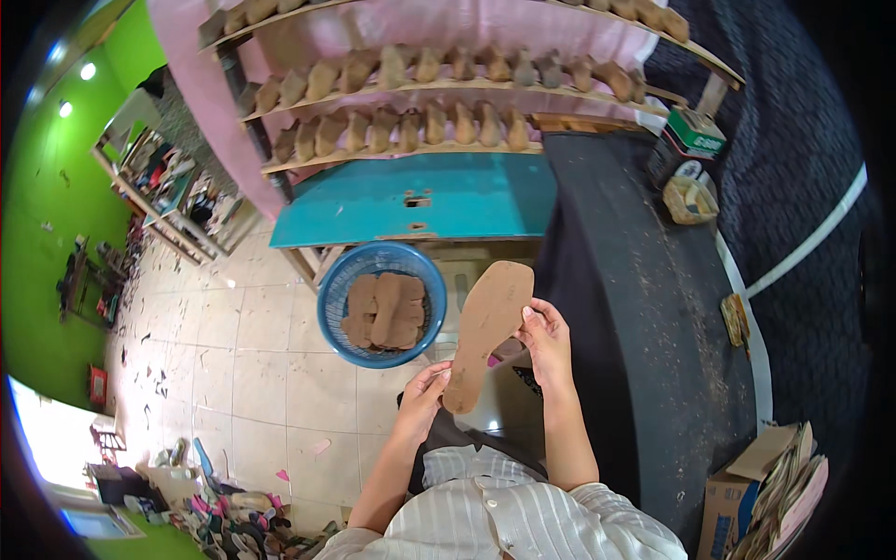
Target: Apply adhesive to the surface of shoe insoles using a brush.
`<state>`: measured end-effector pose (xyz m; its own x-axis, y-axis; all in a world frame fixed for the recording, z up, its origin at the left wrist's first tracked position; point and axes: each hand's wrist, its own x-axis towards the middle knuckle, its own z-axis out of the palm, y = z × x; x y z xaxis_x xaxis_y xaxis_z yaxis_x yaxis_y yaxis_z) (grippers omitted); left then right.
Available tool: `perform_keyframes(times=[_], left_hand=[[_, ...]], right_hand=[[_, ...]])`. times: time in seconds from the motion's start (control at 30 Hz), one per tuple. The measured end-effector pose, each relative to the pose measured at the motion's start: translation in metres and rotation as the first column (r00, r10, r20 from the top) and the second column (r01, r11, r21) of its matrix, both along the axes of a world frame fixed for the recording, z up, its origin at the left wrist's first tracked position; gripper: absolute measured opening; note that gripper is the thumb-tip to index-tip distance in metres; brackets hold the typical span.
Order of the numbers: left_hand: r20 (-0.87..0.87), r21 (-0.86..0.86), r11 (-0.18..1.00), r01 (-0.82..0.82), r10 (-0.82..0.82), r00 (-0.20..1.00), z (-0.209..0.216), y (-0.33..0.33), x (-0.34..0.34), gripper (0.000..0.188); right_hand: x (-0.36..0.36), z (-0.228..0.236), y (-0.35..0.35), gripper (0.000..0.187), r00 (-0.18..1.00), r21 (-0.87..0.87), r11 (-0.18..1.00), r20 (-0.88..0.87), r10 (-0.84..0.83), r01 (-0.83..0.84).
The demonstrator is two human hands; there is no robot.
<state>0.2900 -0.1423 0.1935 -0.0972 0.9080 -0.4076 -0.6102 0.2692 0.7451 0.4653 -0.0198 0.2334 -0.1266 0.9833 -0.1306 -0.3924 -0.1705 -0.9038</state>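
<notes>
So here both hands are on a single brown shoe sole (487, 331), held up over the lap, tilted with the toe end pointing up and away. The left hand (425, 392) pinches the heel end at the bottom, fingers curled around the edge. The right hand (546, 341) grips the side of the sole about midway up, thumb and fingertips pressed on its rim. Neither hand is loose, both are clamped on the same piece.

Just to the left of the sole there's a blue plastic basket (334, 289) sitting on the floor or a low stand, can't quite tell which, with a few more flat brown soles (385, 313) of the same kind lying in it. Only a handful in there, the basket is nowhere near full.

As for how far along: my guess is it's somewhere in the middle of going through soles one at a time. A few sit in the basket, one is in hand, and I can't see whether another pile is waiting.

Around it: a teal workbench (420, 196) behind the basket, wooden racks (411, 121) above it lined with rows of shoe lasts, a dark cloth-covered counter (635, 280) on the right, and a cardboard box (737, 504) stuffed with flat cut pieces at lower right. Tiled floor (252, 364) has scraps all over.
</notes>
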Motion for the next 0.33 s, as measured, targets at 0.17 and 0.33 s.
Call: perform_keyframes(times=[0.17,0.33], left_hand=[[-0.046,0.026,0.998,-0.065,0.067,0.997,-0.021,-0.008,-0.052,0.031],[-0.093,-0.003,0.998,-0.057,0.056,0.994,-0.028,0.003,-0.114,0.034]], right_hand=[[-0.068,-0.018,0.011,0.029,0.995,-0.009,0.995,-0.021,0.099,-0.100],[-0.143,-0.046,0.022,0.034,0.989,-0.078,0.985,-0.020,0.150,-0.151]])
